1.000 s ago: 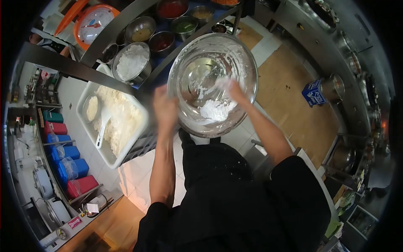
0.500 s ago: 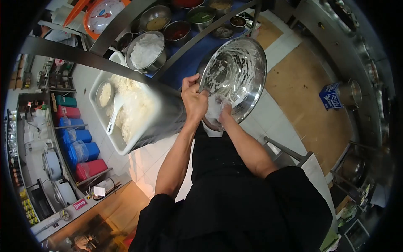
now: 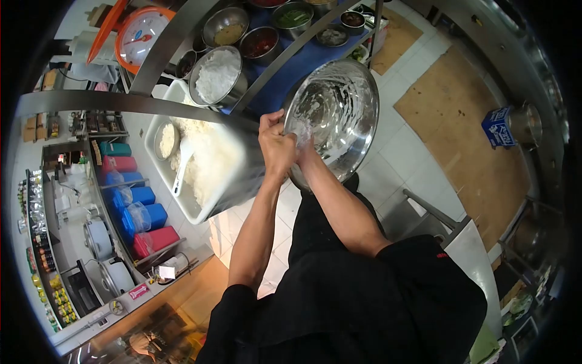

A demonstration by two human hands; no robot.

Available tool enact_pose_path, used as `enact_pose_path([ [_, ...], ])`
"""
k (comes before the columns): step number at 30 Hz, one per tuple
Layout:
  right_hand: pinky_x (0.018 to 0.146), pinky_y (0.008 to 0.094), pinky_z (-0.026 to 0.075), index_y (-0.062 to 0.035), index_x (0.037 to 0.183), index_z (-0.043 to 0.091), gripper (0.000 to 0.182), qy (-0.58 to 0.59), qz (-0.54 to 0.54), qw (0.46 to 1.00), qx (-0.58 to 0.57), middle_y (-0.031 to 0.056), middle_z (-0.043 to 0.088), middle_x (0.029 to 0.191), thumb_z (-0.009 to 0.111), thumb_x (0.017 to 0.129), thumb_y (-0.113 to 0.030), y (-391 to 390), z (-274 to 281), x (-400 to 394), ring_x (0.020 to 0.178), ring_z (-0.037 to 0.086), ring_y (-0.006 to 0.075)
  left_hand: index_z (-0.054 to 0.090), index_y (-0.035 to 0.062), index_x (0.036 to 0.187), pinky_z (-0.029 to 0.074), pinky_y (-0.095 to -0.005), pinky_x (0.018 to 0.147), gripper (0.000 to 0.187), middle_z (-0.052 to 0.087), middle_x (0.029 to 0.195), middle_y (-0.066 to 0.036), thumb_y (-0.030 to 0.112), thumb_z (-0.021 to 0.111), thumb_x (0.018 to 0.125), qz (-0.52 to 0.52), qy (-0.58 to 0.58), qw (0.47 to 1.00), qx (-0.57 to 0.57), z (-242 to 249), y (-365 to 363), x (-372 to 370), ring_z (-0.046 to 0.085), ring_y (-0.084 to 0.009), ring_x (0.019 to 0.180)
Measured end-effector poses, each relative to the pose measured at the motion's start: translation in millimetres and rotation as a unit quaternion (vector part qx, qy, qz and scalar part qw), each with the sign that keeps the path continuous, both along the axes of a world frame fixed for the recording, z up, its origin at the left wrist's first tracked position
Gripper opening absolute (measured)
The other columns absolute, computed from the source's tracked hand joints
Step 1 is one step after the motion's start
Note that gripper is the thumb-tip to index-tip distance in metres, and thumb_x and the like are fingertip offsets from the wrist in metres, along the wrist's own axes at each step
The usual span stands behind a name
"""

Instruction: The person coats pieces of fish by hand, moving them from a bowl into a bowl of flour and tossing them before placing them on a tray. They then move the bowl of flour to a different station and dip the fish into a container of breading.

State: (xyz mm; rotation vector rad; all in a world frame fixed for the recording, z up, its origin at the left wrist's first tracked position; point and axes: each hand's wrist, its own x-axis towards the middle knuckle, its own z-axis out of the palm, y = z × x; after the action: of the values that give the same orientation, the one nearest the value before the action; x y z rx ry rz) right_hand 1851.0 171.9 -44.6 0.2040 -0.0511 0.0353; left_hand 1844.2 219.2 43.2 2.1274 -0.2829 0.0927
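Left hand point(image 3: 276, 145) clamped on the rim of the tilted steel bowl point(image 3: 339, 109). Right hand point(image 3: 305, 145) inside, against the floury wall; finger spread unclear. White tray point(image 3: 194, 209) just beside.

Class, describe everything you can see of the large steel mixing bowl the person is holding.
The mixing bowl is large, round and looks like shiny steel. It is tilted steeply, its opening turned toward the camera, held up above the white tiled floor beside the blue-topped counter. White pasty smears streak its inner wall, thickest near the lower left edge. The left hand grips the rim on that side, and the right hand reaches inside, touching the white residue. How the right hand's fingers are set cannot be told.
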Motion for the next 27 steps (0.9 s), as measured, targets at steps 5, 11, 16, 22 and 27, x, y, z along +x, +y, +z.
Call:
enact_pose_path([
  [5, 0.061, 0.0296, 0.048, -0.0045, 0.081, 0.060, 0.030, 0.040, -0.052, 0.919, -0.389, 0.0073, 0.060, 0.076, 0.042, 0.085, -0.029, -6.4, -31.1, 18.1, 0.069, 0.057, 0.0162, 0.067, -0.0050, 0.073, 0.042, -0.0283, 0.084, 0.023, 0.054, 0.106, -0.012, -0.008, 0.050, 0.058, 0.026, 0.052, 0.997, -0.050, -10.4, 22.4, 16.1, 0.052, -0.0220, 0.096],
  [11, 0.055, 0.0322, 0.045, -0.0141, 0.073, 0.055, 0.018, 0.060, -0.030, 0.997, -0.037, 0.0047, 0.055, 0.069, 0.040, 0.083, -0.016, -60.7, -39.6, 12.2, 0.063, 0.054, 0.0168, 0.064, -0.0050, 0.071, 0.038, -0.0225, 0.066, 0.025, 0.049, 0.096, -0.004, -0.014, 0.050, 0.051, 0.134, 0.226, 0.934, -0.242, -36.5, 41.6, 25.6, 0.047, -0.0133, 0.086],
  [16, 0.058, 0.0314, 0.045, -0.0123, 0.076, 0.058, 0.018, 0.100, -0.155, 0.636, -0.750, 0.0059, 0.057, 0.071, 0.042, 0.082, -0.015, -71.1, -14.5, 19.2, 0.065, 0.055, 0.0176, 0.062, -0.0044, 0.070, 0.041, -0.0255, 0.060, 0.022, 0.050, 0.087, -0.005, -0.015, 0.052, 0.053, 0.158, 0.215, 0.934, -0.236, -83.4, 54.4, 31.9, 0.051, -0.0144, 0.072],
  [22, 0.063, 0.0377, 0.049, -0.0085, 0.069, 0.063, 0.019, 0.041, -0.191, 0.042, -0.980, 0.0116, 0.062, 0.073, 0.049, 0.076, -0.020, -39.4, 90.9, 80.6, 0.071, 0.061, 0.0262, 0.063, -0.0052, 0.072, 0.041, -0.0260, 0.055, 0.025, 0.049, 0.091, -0.008, -0.015, 0.051, 0.053, 0.135, 0.190, 0.945, -0.231, -78.5, 49.3, 39.2, 0.051, -0.0178, 0.075],
  [27, 0.065, 0.0380, 0.050, -0.0094, 0.068, 0.066, 0.022, 0.070, -0.193, 0.122, -0.971, 0.0108, 0.064, 0.073, 0.048, 0.075, -0.018, -8.1, 156.5, 166.9, 0.075, 0.063, 0.0267, 0.070, 0.0006, 0.071, 0.042, -0.0257, 0.076, 0.027, 0.057, 0.094, -0.010, -0.010, 0.051, 0.054, 0.123, 0.176, 0.943, -0.256, -77.3, 59.6, 50.0, 0.045, -0.0193, 0.098],
])
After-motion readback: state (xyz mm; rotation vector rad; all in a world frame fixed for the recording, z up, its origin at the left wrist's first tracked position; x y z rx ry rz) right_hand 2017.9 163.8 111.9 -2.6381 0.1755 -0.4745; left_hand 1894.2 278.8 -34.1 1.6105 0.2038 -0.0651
